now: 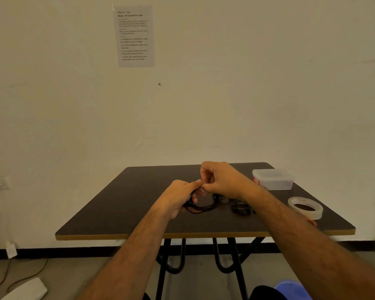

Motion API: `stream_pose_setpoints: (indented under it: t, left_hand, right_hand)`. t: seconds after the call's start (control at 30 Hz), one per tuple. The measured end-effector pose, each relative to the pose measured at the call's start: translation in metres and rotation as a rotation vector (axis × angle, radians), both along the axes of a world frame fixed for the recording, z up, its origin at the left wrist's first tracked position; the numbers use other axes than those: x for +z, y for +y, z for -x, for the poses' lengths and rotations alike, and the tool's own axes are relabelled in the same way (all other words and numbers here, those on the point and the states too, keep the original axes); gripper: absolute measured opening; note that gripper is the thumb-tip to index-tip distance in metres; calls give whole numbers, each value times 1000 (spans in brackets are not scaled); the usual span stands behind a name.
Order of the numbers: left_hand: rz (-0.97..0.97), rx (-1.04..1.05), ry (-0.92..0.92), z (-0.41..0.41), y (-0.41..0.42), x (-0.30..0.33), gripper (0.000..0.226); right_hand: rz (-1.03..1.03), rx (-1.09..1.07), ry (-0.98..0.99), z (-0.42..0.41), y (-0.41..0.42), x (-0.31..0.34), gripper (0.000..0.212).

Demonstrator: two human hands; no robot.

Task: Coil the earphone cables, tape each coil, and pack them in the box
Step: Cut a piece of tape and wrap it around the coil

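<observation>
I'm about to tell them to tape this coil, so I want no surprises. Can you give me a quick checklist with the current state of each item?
1. Coil gathered in the left hand: ok, the black earphone cable loops out below that hand.
2. Right hand ready to wrap: cannot tell, its fingertips pinch at the left thumb, but any tape piece there is too small to see.
3. Tape roll at hand: ok, it lies flat on the table beside the right forearm.
4. Box open for packing: not ok, its lid looks on.
5. Other cables taped: cannot tell.
</observation>
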State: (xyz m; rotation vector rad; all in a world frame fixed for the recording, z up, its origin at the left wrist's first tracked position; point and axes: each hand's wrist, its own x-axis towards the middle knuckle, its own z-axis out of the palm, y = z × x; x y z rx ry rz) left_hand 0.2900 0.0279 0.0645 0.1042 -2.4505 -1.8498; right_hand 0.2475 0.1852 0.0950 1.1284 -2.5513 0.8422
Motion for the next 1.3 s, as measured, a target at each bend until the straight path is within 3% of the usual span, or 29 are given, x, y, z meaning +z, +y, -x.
stream_pose_setpoints:
  t: [0.2, 0.33, 0.43, 0.6, 0.8, 0.93, 1.03, 1.3]
  left_hand:
    - [-194, 20, 4, 7, 1, -5, 31]
    - [-258, -9, 30, 5, 0, -4, 44]
    - [-201, -77, 71, 4, -3, -4, 50]
    - [-112, -236, 111, 4, -8, -5, 15]
    - [13, -135, 261, 3, 0, -8, 37]
    - [83, -82, 343, 0, 3, -7, 26]
    - [110, -59, 368, -1, 3, -8, 23]
    - [347, 63, 454, -3, 7, -7, 15]
  right_hand:
    - [33, -23, -7, 3, 0, 0, 19]
    - [59, -44, -53, 5, 2, 1, 23]
    - [117, -39, -135, 6, 4, 4, 21]
    - [196, -31, -321, 4, 8, 10, 23]
    - [264, 13, -493, 2, 11, 15, 27]
    - [302, 52, -623, -2, 14, 19, 24]
    - [332, 44, -702, -1, 14, 20, 11]
    - [347, -54, -602, -1, 12, 17, 9]
